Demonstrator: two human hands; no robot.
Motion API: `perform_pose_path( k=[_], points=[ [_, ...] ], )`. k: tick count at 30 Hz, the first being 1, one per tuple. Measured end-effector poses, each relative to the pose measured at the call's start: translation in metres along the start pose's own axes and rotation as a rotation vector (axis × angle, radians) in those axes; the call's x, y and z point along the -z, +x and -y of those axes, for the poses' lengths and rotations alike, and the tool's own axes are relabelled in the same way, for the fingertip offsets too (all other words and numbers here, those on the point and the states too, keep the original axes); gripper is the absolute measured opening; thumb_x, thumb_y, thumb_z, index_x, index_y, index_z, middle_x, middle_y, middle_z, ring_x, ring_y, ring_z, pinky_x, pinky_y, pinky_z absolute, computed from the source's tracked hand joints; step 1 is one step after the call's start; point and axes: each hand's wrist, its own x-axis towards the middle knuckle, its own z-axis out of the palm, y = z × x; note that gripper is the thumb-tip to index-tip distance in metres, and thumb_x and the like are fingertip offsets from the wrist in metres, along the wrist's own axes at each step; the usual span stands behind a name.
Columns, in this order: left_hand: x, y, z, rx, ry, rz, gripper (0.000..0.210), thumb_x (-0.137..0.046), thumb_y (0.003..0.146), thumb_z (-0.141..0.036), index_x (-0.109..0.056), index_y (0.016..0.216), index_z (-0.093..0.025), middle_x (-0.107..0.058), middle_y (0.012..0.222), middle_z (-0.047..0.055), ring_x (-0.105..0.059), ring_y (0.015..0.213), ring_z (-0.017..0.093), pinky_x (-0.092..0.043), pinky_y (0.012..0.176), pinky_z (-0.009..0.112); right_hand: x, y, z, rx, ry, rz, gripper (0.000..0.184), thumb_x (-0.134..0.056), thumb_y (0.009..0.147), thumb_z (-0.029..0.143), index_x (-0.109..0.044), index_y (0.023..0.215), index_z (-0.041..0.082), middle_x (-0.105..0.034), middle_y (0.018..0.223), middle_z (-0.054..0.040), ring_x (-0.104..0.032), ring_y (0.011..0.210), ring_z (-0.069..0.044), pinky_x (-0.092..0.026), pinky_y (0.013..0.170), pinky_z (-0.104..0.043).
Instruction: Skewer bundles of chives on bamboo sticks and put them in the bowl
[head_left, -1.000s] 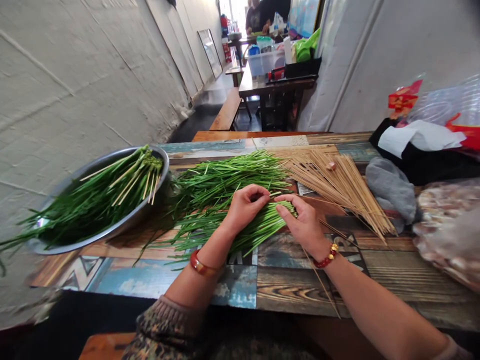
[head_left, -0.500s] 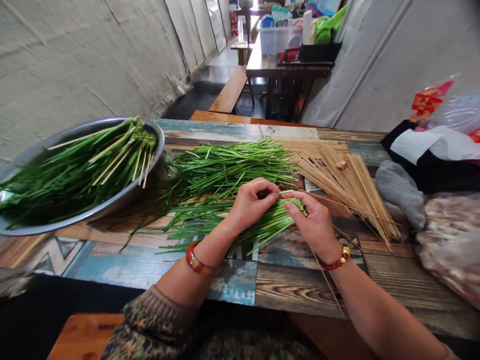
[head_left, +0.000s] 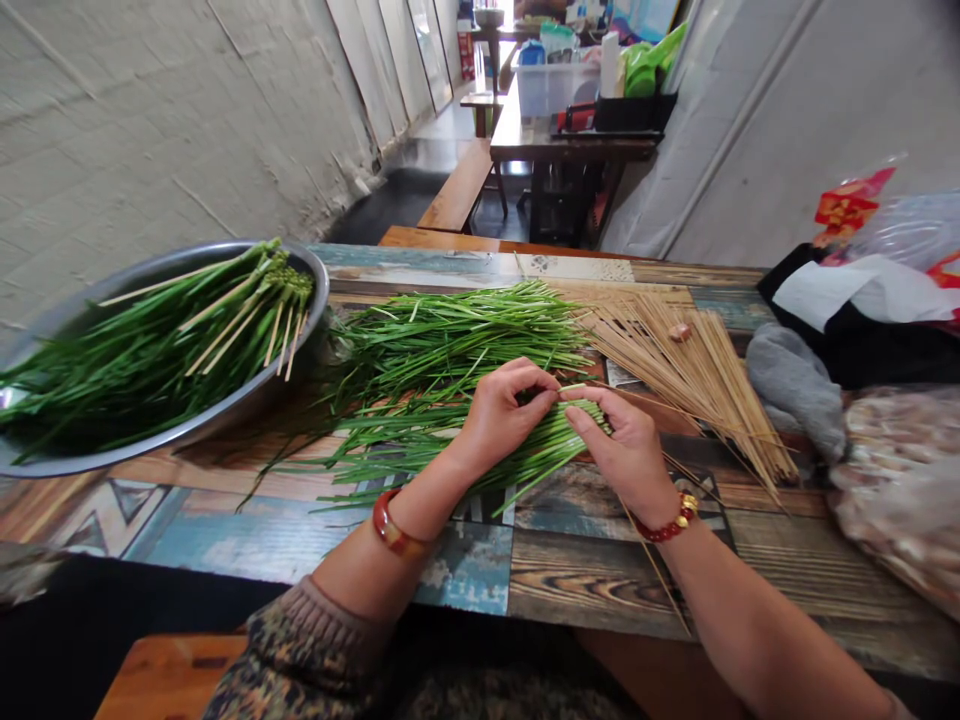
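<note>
My left hand (head_left: 510, 405) is closed, its thumb and fingertips pinching the stem end of a garlic chive. Close beside it, my right hand (head_left: 626, 440) has thumb and index finger closed at the white-green stem ends of a row of garlic chives (head_left: 551, 450). The leaves of this row fan out to the left under my left wrist. A thin bamboo skewer (head_left: 660, 580) sticks out below my right hand toward the table edge; whether it is held or just lies there I cannot tell. Behind my hands lies a loose pile of garlic chives (head_left: 480, 330).
At the left, a metal basin (head_left: 319, 290) holds skewered chive bundles (head_left: 225, 320). Many bamboo skewers (head_left: 712, 390) lie spread at the right. Beyond them are a grey cloth (head_left: 795, 385) and a filled clear plastic bag (head_left: 892, 490). Another table (head_left: 517, 135) and a bench stand behind.
The view has shifted very slightly. Both hands keep nearly the same place and pinch at the chive stems.
</note>
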Motion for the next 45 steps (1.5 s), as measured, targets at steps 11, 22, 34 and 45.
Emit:
perform_pose_path(
  k=[11, 22, 34, 45],
  points=[
    [-0.0002, -0.0003, 0.0007, -0.017, 0.024, -0.007, 0.012, -0.058, 0.082, -0.013, -0.068, 0.076, -0.016, -0.064, 0.076, 0.002, -0.059, 0.073, 0.012, -0.045, 0.069, 0.023, -0.0006, 0.0006, -0.0002, 0.012, -0.024, -0.011, 0.018, -0.057, 0.085, 0.027, -0.069, 0.098, 0.022, -0.073, 0.103, -0.0043, -0.067, 0.097, -0.020, -0.050, 0.090, -0.036],
    [-0.0004, -0.0003, 0.0026, -0.049, 0.060, 0.006, 0.012, -0.059, 0.082, -0.014, -0.068, 0.075, -0.017, -0.065, 0.077, 0.003, -0.060, 0.074, 0.012, -0.046, 0.070, 0.024, -0.0004, 0.0020, 0.0019, 0.006, -0.050, -0.010, 0.018, -0.057, 0.084, 0.027, -0.070, 0.095, 0.022, -0.074, 0.100, -0.0043, -0.068, 0.094, -0.021, -0.050, 0.088, -0.036],
    [-0.0009, -0.0003, 0.0061, -0.086, 0.071, 0.033, 0.011, -0.060, 0.082, -0.014, -0.066, 0.074, -0.017, -0.065, 0.076, 0.003, -0.059, 0.074, 0.013, -0.045, 0.069, 0.024, 0.0003, 0.0020, 0.0027, -0.023, -0.086, -0.002, 0.017, -0.057, 0.084, 0.030, -0.069, 0.093, 0.021, -0.074, 0.094, -0.0049, -0.068, 0.086, -0.021, -0.051, 0.080, -0.035],
    [0.0060, 0.0007, 0.0022, -0.013, -0.010, 0.106, 0.011, -0.058, 0.081, -0.010, -0.067, 0.077, -0.015, -0.064, 0.076, 0.003, -0.058, 0.073, 0.013, -0.044, 0.069, 0.024, -0.0029, -0.0001, -0.0054, -0.073, 0.043, -0.021, 0.043, -0.061, 0.083, 0.028, -0.051, 0.125, 0.021, -0.064, 0.084, -0.0018, -0.061, 0.073, -0.016, -0.049, 0.071, -0.030]
  ],
)
